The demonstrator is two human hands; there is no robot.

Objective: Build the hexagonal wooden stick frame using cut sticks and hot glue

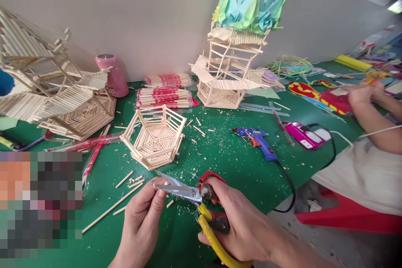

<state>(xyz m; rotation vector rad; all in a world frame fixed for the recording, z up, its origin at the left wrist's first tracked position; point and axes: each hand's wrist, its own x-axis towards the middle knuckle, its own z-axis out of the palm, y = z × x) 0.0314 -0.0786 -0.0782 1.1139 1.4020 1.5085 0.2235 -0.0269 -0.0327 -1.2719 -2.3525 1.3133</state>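
Note:
In my right hand (238, 217) is a pair of scissors (184, 191) with red and yellow handles, its blades parted and pointing left. My left hand (143, 209) is closed in a pinch at the blades; a small pale wooden stick end (166, 183) shows between thumb and blades, the rest hidden by the fingers. Just beyond the blades sits a six-sided wooden stick basket (157, 136) with low railing sides. A long wooden stick (109, 211) and several short cut pieces (135, 182) lie left of my left hand.
A blue glue gun (257, 140) lies right of the basket, its cord running off the table edge. Stick models (232, 83) (72, 104), bundled sticks (165, 97), a pink bottle (113, 76) and a purple power strip (304, 135) stand around. At right, another person's arm (373, 117) works.

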